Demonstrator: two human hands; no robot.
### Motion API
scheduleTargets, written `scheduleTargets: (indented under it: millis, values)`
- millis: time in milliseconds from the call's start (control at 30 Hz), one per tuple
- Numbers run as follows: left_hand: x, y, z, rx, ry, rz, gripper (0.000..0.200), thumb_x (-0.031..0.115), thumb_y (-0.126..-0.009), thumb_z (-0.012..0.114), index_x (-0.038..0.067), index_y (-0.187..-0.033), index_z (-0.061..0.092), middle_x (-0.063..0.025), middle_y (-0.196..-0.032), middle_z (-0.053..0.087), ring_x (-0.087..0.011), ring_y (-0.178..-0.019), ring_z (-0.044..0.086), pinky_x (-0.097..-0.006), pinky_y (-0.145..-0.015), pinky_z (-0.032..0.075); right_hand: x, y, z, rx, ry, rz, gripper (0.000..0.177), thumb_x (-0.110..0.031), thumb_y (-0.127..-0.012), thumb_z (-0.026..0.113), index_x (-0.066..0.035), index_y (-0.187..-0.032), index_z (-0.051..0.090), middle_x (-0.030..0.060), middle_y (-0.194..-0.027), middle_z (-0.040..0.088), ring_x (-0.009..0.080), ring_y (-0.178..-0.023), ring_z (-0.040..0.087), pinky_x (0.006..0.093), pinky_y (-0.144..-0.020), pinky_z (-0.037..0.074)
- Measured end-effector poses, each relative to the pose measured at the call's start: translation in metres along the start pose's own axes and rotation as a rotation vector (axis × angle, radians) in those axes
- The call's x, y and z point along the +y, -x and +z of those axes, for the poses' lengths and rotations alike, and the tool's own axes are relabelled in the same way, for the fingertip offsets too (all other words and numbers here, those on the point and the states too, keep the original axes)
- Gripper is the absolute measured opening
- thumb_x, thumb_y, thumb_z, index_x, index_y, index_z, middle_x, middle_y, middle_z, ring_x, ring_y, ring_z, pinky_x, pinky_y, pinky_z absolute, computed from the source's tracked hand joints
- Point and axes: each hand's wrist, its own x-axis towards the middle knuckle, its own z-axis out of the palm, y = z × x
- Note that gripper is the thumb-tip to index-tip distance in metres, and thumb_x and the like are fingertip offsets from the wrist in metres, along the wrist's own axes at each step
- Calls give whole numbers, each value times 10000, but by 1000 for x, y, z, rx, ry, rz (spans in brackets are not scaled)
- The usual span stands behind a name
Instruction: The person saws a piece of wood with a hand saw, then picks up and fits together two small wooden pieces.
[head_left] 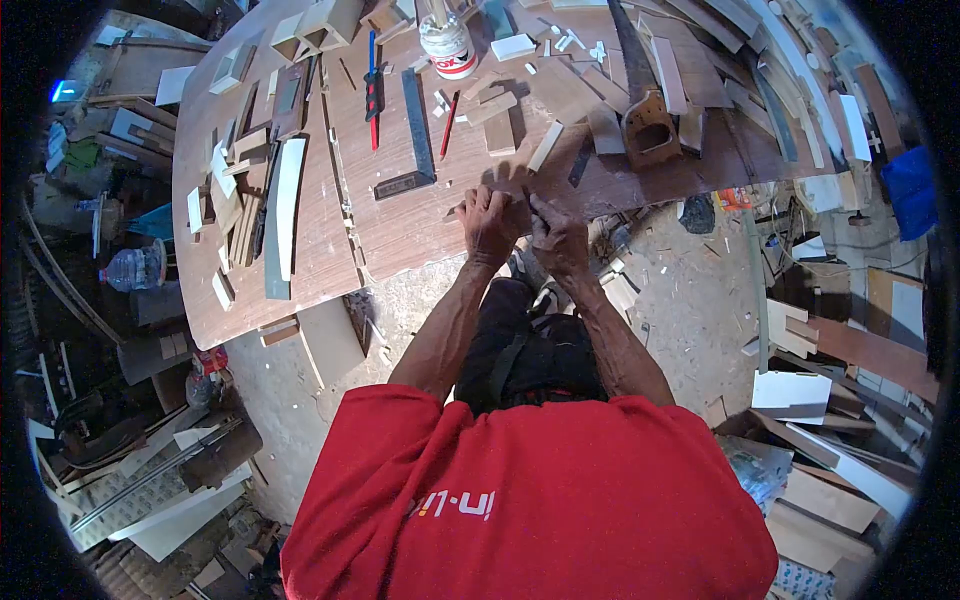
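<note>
At the front edge of the wooden table [395, 230], my left hand [488, 225] is closed, its fingers bent over a small brown piece of wood [516, 217]. Beside it, my right hand [562, 238] is curled, with the thumb pointing towards that piece; what its fingers hold is hidden. Just beyond the hands lie a pale wood strip [545, 147] and a wood block [499, 132]. To their left rest a red pencil [450, 125] and a try square [416, 130].
A hand saw with a wooden handle [650, 132] lies at the right. A white tub [447, 48] stands at the back, near a blue and red tool [373, 95]. Wood offcuts [240, 215] cover the table's left. Boards [840, 480] are piled on the floor at right.
</note>
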Motion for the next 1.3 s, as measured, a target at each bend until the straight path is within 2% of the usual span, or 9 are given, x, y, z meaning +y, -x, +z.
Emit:
scheduleTargets:
  millis: [100, 200, 467, 600, 733, 1000, 1133, 1200, 1300]
  values:
    - [-2, 0, 1, -13, -25, -5, 220, 138, -712, 665, 88, -888, 541, -99, -915, 489, -327, -919, 478, -462, -752, 325, -1, 3, -2, -32, -5, 8, 342, -62, -797, 559, -11, -1128, 627, 214, -993, 628, 387, -866, 626, 441, -744, 508]
    - [-2, 1, 2, -6, -10, -11, 207, 182, -732, 691, 102, -852, 542, -96, -901, 482, -312, -908, 478, -463, -747, 322, 2, 3, 0, 1, 4, -59, 336, -68, -798, 560, -10, -1122, 627, 208, -971, 621, 384, -852, 624, 440, -730, 508]
    - [0, -1, 1, -22, -24, -20, 217, 213, -729, 712, 108, -831, 552, -92, -894, 486, -309, -895, 479, -466, -743, 328, -4, -3, 7, 4, 36, -58, 305, -60, -821, 530, 12, -1103, 620, 195, -924, 617, 373, -830, 620, 441, -718, 507]
    - [0, -2, 3, -7, -19, -1, 218, 221, -737, 711, 111, -838, 552, -92, -886, 486, -310, -890, 479, -467, -738, 328, -5, -5, 13, 65, 24, -96, 307, -49, -817, 520, 6, -1104, 614, 186, -892, 612, 369, -813, 616, 436, -704, 506]
    - [4, 1, 4, 27, -42, 0, 197, 218, -758, 691, 111, -839, 546, -92, -883, 486, -310, -880, 475, -469, -737, 327, -5, -4, 12, 34, 100, -98, 321, -41, -803, 519, 6, -1106, 615, 185, -878, 610, 369, -812, 616, 434, -698, 508]
    - [1, -2, 2, 25, -53, -13, 184, 208, -762, 677, 108, -836, 541, -87, -891, 494, -309, -886, 471, -478, -743, 328, -4, 6, 14, 117, 101, -134, 240, -49, -776, 529, -17, -996, 617, 162, -866, 612, 368, -819, 618, 434, -689, 513]
    - [5, -2, 1, 20, -30, 2, 181, 209, -760, 676, 115, -836, 541, -82, -885, 493, -308, -882, 470, -476, -735, 327, -3, -1, 22, 140, 94, -149, 235, -66, -781, 536, -19, -993, 625, 165, -868, 616, 368, -824, 620, 432, -692, 516]
    - [0, -5, -1, 23, -24, 9, 183, 212, -759, 678, 118, -835, 540, -80, -882, 492, -307, -879, 469, -474, -731, 327, -5, -8, 24, 100, 85, -131, 304, -63, -816, 538, -34, -1100, 642, 169, -869, 618, 368, -789, 610, 436, -680, 492]
    - [1, 0, 3, 15, -29, -17, 166, 193, -755, 667, 120, -829, 538, -76, -870, 487, -305, -878, 470, -466, -741, 325, 5, 0, 19, 100, 50, -49, 293, -70, -813, 540, -29, -1082, 651, 166, -839, 615, 369, -781, 611, 440, -669, 490]
